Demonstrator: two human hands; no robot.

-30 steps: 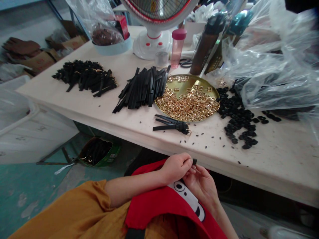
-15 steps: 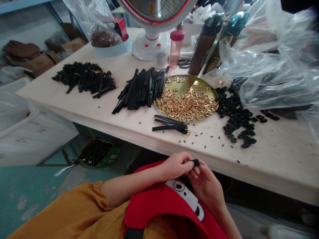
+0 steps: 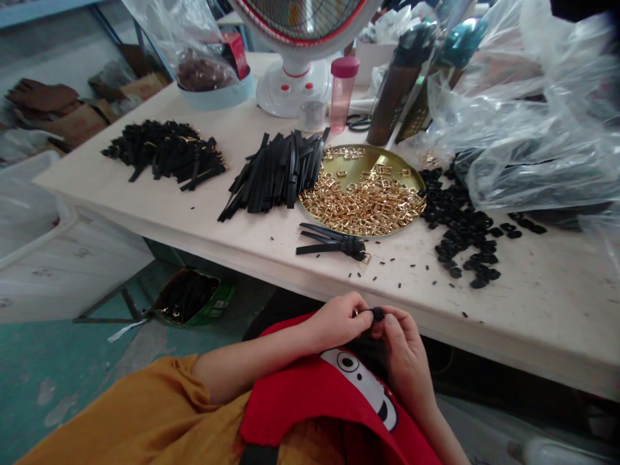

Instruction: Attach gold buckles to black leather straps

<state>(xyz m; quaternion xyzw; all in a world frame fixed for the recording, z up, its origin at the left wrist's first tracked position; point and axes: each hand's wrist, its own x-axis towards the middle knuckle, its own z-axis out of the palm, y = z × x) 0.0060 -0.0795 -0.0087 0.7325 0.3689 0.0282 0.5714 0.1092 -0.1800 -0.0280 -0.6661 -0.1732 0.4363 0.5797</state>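
Observation:
Just in front of the table edge, above my lap, both hands meet at a small black strap (image 3: 377, 314), mostly hidden by fingers. My left hand (image 3: 341, 318) is closed around it, and a tiny bright glint shows near the fingertips. Thumb and fingers of my right hand (image 3: 405, 345) pinch its other end, where a dark bulge like a loop shows. On the table nearby lies a small bundle of black straps with gold buckles (image 3: 334, 244). Behind it stands a round gold tray (image 3: 361, 166) holding many gold buckles (image 3: 372, 203).
A pile of plain black straps (image 3: 276, 171) lies left of the tray, and buckled straps (image 3: 165, 152) farther left. Black loops (image 3: 465, 226) are scattered at right beside plastic bags (image 3: 533, 142). A fan (image 3: 295, 71), pink-lidded bottle (image 3: 343, 93) and dark bottle (image 3: 402, 84) stand behind.
My right hand has turned and risen slightly, its thumb now pressing against the strap's end. The black bulge has shifted a little left. My left hand has barely moved.

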